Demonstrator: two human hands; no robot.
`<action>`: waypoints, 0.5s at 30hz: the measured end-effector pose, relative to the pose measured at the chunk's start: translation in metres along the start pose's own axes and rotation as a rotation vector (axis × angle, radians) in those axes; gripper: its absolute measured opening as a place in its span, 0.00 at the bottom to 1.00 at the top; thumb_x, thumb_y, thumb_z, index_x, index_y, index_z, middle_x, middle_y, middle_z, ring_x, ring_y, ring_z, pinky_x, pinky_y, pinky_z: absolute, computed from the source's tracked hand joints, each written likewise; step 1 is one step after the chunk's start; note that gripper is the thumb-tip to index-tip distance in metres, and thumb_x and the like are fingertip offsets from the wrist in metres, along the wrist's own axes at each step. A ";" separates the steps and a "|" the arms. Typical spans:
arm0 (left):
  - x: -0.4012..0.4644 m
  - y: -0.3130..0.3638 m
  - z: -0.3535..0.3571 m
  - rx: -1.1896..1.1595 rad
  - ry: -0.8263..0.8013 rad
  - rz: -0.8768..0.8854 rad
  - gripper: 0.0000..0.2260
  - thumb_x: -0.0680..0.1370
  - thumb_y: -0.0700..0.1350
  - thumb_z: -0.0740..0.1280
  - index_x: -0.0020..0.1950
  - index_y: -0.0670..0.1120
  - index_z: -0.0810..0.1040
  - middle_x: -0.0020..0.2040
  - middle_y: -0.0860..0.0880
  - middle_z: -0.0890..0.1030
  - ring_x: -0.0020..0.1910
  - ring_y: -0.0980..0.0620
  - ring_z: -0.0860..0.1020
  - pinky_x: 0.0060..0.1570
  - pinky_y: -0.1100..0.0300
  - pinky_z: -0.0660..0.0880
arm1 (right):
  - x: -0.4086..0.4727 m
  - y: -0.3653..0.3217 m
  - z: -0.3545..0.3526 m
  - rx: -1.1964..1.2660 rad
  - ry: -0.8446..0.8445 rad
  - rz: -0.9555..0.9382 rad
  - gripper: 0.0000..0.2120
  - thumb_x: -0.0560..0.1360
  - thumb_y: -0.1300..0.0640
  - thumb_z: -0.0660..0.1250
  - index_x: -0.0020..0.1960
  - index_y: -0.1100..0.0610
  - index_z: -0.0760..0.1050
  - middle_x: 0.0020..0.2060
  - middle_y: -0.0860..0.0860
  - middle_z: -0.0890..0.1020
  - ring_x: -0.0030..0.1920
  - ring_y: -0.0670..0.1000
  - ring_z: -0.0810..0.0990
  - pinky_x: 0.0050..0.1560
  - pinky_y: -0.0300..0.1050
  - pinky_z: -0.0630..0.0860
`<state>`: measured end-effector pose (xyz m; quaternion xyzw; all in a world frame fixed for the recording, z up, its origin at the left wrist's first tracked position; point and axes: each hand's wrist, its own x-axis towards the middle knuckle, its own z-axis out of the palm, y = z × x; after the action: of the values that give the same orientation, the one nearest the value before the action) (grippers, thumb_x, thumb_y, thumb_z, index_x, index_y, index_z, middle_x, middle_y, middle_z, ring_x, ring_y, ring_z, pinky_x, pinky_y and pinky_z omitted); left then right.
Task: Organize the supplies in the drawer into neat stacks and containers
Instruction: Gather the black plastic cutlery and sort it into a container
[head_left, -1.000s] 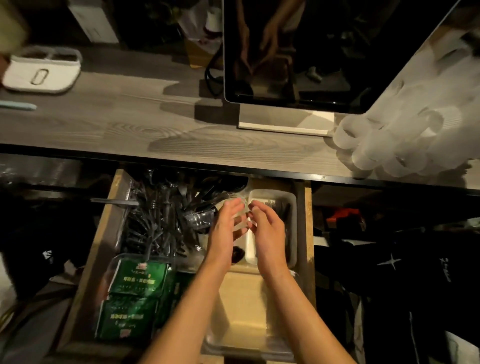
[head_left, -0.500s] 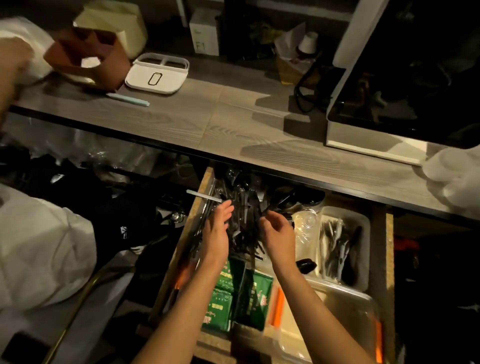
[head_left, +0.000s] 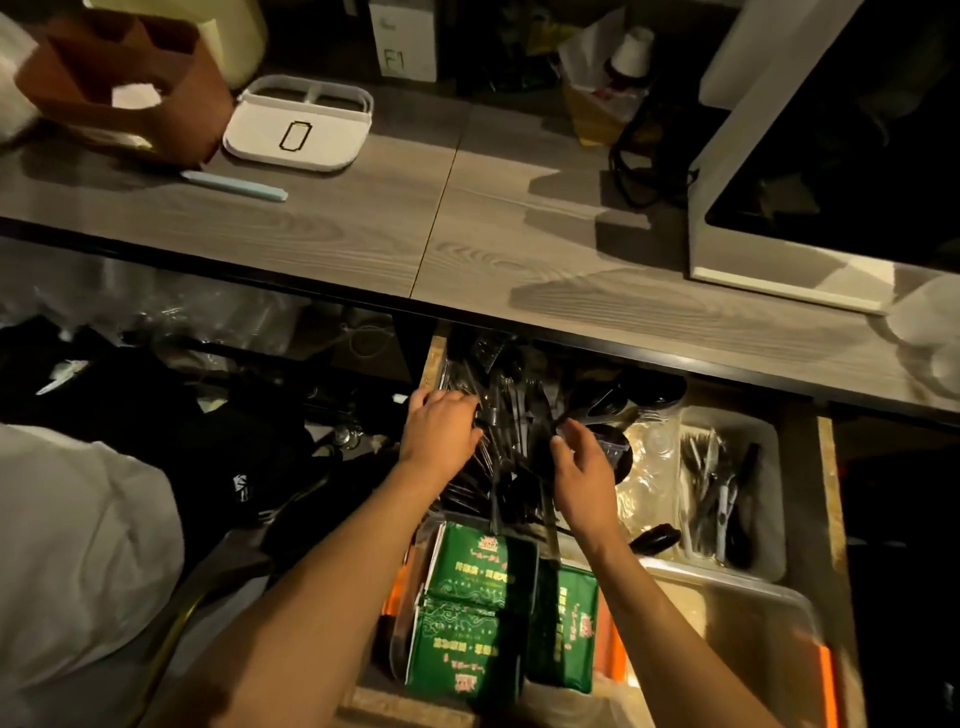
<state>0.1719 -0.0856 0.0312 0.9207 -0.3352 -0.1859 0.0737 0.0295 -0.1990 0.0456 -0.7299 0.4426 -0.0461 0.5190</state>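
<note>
The wooden drawer (head_left: 827, 493) stands open under the counter. A tangled pile of black plastic cutlery (head_left: 519, 410) fills its back left part. My left hand (head_left: 441, 431) lies on the pile's left side, fingers curled down into the cutlery. My right hand (head_left: 582, 467) hovers over the pile's right side with loosely curved fingers, holding nothing. Green packets (head_left: 467, 597) sit in a clear box at the front. A clear container (head_left: 769, 436) at the right holds more cutlery, with small clear cups (head_left: 649, 467) beside it.
A large clear tray (head_left: 753, 623) occupies the drawer's front right. On the wood-grain counter (head_left: 363, 228) are a white divided tray (head_left: 301, 130), a brown holder (head_left: 119, 88), a light blue pen (head_left: 234, 186) and a white-framed screen (head_left: 779, 208). White cloth (head_left: 78, 545) lies at left.
Both hands left the clear container at the right and moved to the black cutlery pile. Since half a second ago, my left hand has dug into the pile.
</note>
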 end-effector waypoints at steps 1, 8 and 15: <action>0.000 -0.002 0.002 0.016 0.036 0.006 0.20 0.80 0.52 0.68 0.71 0.50 0.74 0.67 0.51 0.78 0.69 0.51 0.72 0.74 0.53 0.55 | -0.001 0.002 0.000 0.004 -0.001 -0.001 0.22 0.83 0.52 0.59 0.76 0.56 0.64 0.71 0.52 0.72 0.70 0.51 0.71 0.70 0.48 0.68; 0.003 0.000 -0.004 -0.159 0.129 -0.058 0.09 0.80 0.50 0.68 0.58 0.50 0.84 0.52 0.51 0.85 0.56 0.50 0.79 0.64 0.54 0.66 | 0.001 0.004 -0.001 0.064 0.025 0.046 0.21 0.83 0.51 0.59 0.74 0.55 0.66 0.69 0.51 0.74 0.67 0.49 0.72 0.65 0.42 0.69; -0.018 0.016 -0.003 -0.858 0.078 -0.434 0.08 0.82 0.44 0.65 0.55 0.45 0.83 0.40 0.54 0.80 0.39 0.53 0.79 0.47 0.56 0.80 | 0.017 -0.012 -0.002 0.146 -0.053 0.178 0.24 0.83 0.45 0.54 0.75 0.54 0.65 0.72 0.52 0.71 0.72 0.52 0.68 0.71 0.50 0.64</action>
<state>0.1511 -0.0864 0.0428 0.8621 -0.0256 -0.2839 0.4190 0.0460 -0.2114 0.0488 -0.6488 0.4874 -0.0127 0.5843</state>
